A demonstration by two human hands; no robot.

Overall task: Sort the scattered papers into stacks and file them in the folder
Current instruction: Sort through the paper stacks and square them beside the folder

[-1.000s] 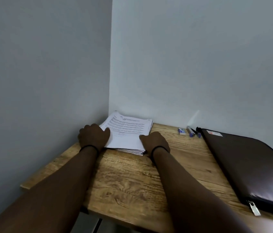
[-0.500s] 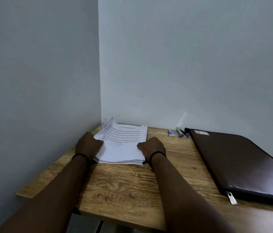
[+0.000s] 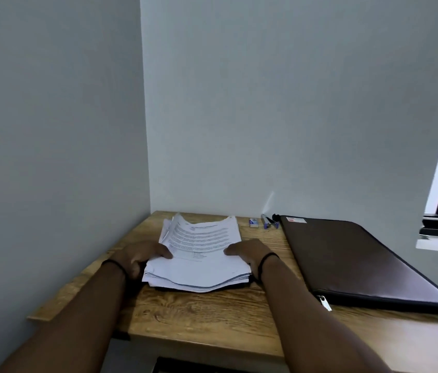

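Both hands grip the paper stack (image 3: 199, 254) by its sides, left hand (image 3: 142, 255) and right hand (image 3: 250, 253) with thumbs curled on top. Stack sits on the desk (image 3: 212, 313), left of the closed folder (image 3: 358, 262). Pens (image 3: 267, 221) and an eraser (image 3: 253, 222) lie between stack and folder, by the wall.

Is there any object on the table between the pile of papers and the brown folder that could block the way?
No. Bare table lies between the paper stack and the folder, apart from the right hand gripping the stack. The eraser and pens lie farther back by the wall.
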